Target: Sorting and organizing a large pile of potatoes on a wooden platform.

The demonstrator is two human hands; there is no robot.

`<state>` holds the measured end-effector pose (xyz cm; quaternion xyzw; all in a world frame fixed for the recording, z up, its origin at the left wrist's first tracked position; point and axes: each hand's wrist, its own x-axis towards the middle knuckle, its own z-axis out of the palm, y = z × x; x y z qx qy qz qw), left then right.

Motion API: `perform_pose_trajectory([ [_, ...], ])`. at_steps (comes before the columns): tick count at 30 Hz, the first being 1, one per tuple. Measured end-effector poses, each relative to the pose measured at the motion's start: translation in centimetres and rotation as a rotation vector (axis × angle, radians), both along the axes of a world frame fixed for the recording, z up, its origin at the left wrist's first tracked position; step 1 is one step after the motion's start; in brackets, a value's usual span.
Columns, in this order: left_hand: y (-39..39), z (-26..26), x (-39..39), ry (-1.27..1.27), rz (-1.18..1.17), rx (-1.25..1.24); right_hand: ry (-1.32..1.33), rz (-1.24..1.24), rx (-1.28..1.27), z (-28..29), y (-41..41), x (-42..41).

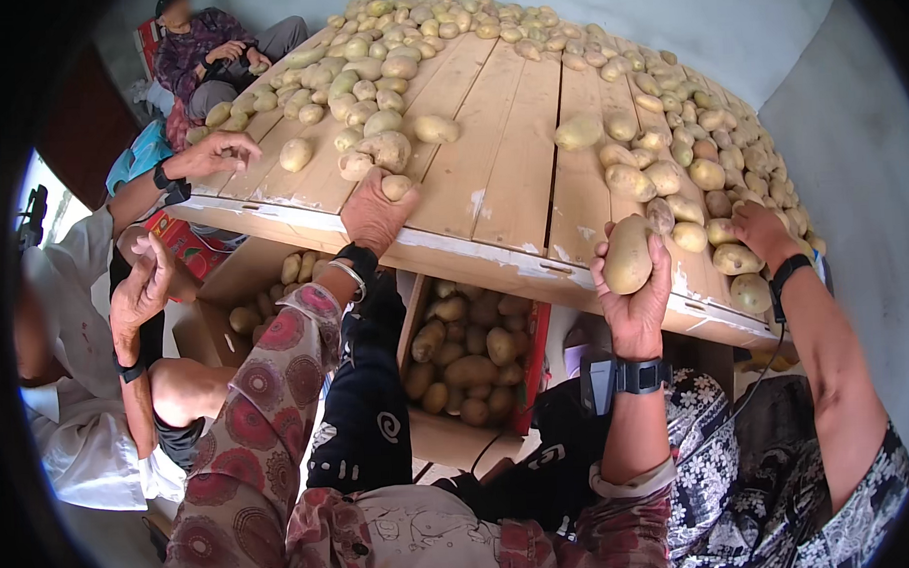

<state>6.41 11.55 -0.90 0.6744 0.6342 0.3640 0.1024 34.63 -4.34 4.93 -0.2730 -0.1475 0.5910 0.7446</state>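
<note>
My left hand (376, 221) rests at the table's front edge, its fingers around a small potato (396, 187). Two larger potatoes, one of them a lumpy potato (387, 150), lie just beyond it on the wooden table (488, 178). Raised above the front edge, my right hand (637, 321) holds a large oblong potato (628, 255) upright, thumb on its right side. Part of my left palm is hidden from view. Between my legs, below the table, stands a cardboard box (460, 432) full of potatoes (471, 370).
Potato heaps (372, 69) cover the table's left and far sides; another pile (720, 154) lies right. A co-worker's hands (213, 153) are at left, another's hand (760, 232) among potatoes at right. A second box (208, 330) stands lower left. Someone sits behind (206, 60).
</note>
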Motion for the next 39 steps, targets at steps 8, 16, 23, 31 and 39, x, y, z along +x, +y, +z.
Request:
perform_pose_trajectory([
  [8, -0.3, 0.2, -0.1, 0.031, 0.049, 0.004, 0.005, 0.111, -0.165, -2.0, 2.9, -1.8],
  [16, -0.1, 0.4, -0.4, 0.033, 0.048, 0.029, -0.706, 0.291, -0.195, 0.6, 14.4, -4.8],
  [23, -0.1, 0.5, -0.9, 0.017, 0.036, -0.01, -0.633, 0.192, -0.07, 0.1, 26.6, -7.4],
  [31, 0.0, 0.2, -0.4, -0.026, 0.007, -0.047, -1.843, 0.243, -0.186, -7.2, 29.4, -5.5],
  [39, -0.5, 0.9, -0.2, -0.011, -0.016, -0.016, -1.687, 0.036, -0.2, -3.1, 27.9, -2.6],
])
